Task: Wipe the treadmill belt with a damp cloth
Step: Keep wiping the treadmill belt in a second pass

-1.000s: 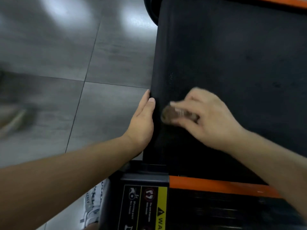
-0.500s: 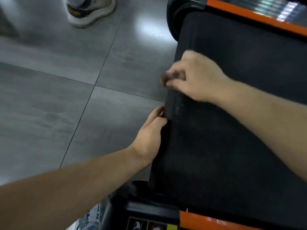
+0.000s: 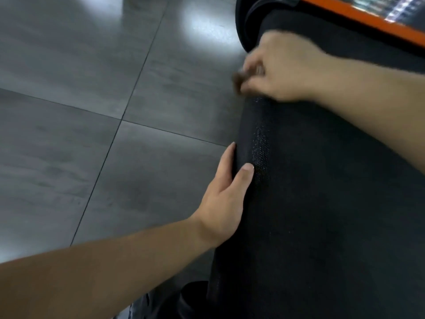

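Grey floor tiles (image 3: 92, 111) with thin dark joints are filling the left half of the view, and two pale patches of light are glaring off them near the top edge. Beside them, the black treadmill belt (image 3: 322, 203) is taking up the right half, its left edge running from the bottom centre up towards the top right. An orange side rail (image 3: 358, 18) is crossing the top right corner beyond the belt, and a rounded black end cover (image 3: 248, 24) is sitting at the belt's far left corner.

The left hand (image 3: 225, 199) is lying along the belt's left edge about halfway up. Its fingers are stretched out straight against the side of the belt while the thumb (image 3: 246, 176) is resting flat on the textured top surface, so the hand is bracing the edge with nothing held in it.

The right hand (image 3: 282, 67), blurred, is reaching across the belt from the right. Its fingers are curling round and pinching a small brownish cloth (image 3: 241, 78), which is sitting at the belt's left edge, near the far corner and well apart from the left hand. Whether the cloth is touching the belt is too blurred to tell.
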